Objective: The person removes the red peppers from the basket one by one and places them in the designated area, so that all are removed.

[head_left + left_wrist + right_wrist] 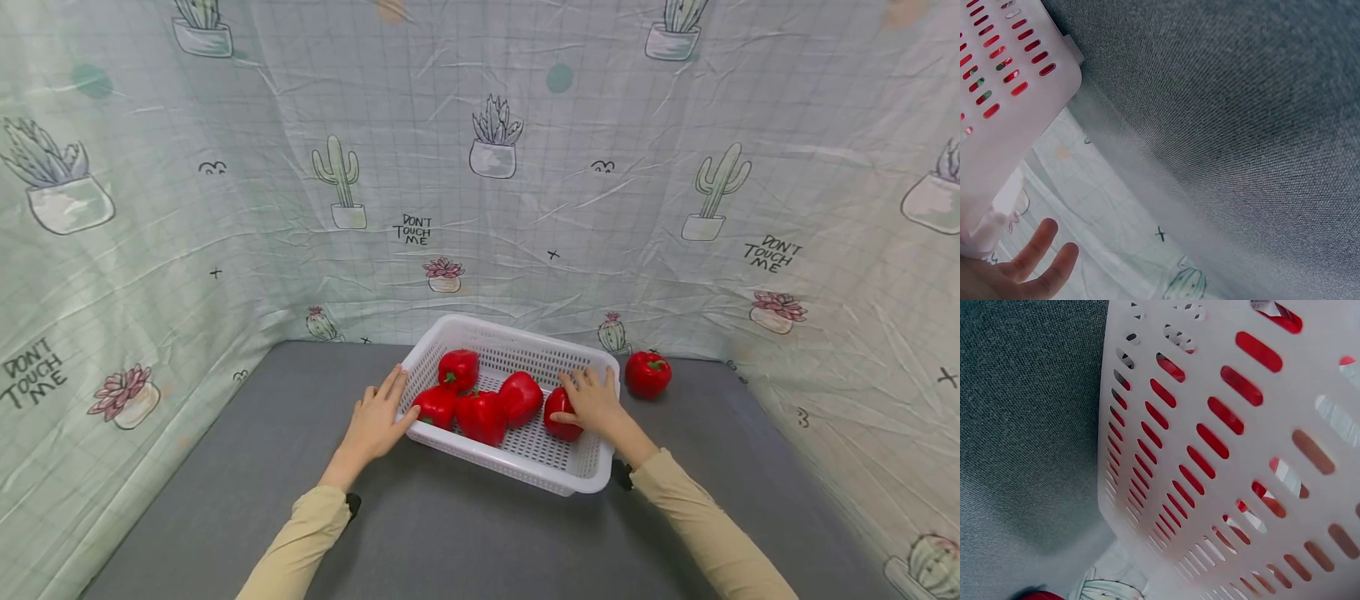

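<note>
A white perforated plastic basket (pixel 491 454) stands at an angle on the grey table, with several red bell peppers (pixel 481 417) lying inside, mostly toward its left half. Fingers extended, my left hand (pixel 375 421) rests on the basket's left rim, its thumb over the edge; two straight fingertips also show in the left wrist view. Over the right end, my right hand (pixel 596 406) reaches inside and grips a red bell pepper (pixel 561 416) between thumb and fingers. The basket wall (pixel 1210 487) covers most of that hand in the right wrist view.
Another red bell pepper (pixel 648 373) sits on the table just outside the basket's right far corner. A patterned cloth curtain (pixel 495 217) with cactus drawings surrounds the back and sides of the grey tabletop (pixel 450 533).
</note>
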### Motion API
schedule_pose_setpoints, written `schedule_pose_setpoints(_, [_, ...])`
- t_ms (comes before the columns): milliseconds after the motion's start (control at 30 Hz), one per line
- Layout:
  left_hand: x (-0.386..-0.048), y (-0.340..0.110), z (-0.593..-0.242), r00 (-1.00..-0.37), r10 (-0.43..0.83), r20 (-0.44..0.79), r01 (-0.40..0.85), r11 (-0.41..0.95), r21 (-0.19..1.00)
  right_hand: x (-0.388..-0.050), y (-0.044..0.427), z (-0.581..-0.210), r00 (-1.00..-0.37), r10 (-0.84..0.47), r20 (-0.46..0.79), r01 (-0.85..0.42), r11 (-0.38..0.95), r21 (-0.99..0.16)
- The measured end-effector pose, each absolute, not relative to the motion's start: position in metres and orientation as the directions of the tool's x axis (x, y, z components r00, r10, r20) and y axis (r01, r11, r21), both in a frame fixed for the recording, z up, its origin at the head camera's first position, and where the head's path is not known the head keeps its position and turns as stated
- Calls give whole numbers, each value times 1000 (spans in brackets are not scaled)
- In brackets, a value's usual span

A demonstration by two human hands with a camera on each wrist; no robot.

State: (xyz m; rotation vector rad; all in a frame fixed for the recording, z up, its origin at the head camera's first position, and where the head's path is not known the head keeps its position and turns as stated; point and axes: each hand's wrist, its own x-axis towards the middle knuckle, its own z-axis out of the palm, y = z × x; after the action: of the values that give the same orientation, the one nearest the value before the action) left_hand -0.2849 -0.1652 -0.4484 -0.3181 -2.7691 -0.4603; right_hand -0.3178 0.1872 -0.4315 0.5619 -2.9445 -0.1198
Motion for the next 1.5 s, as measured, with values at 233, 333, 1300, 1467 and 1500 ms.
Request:
schedule_pose_setpoints(233, [-286, -166, -449, -924, 175, 341, 274, 924, 268, -318, 185, -433, -924, -371, 91, -363, 927, 89])
schedule_pose_setpoints(333, [-287, -167, -450, -924, 176, 339, 274, 924, 266, -317, 183, -433, -917, -382, 111, -373, 923, 91])
schedule_pose_setpoints(1300, [-287, -165, -447, -932, 168, 320, 263, 923, 280, -293, 170, -430, -856, -505, 105, -494, 862, 117])
schedule_pose_setpoints(1467, [-287, -166, -450, -930, 171, 326, 268, 922, 281, -294, 169, -433, -860, -496, 118, -485, 868, 112])
schedule_pose_setpoints(1500, [-287, -166, -451, -929, 173, 327, 270, 921, 279, -294, 169, -433, -860, -495, 123, -483, 868, 112])
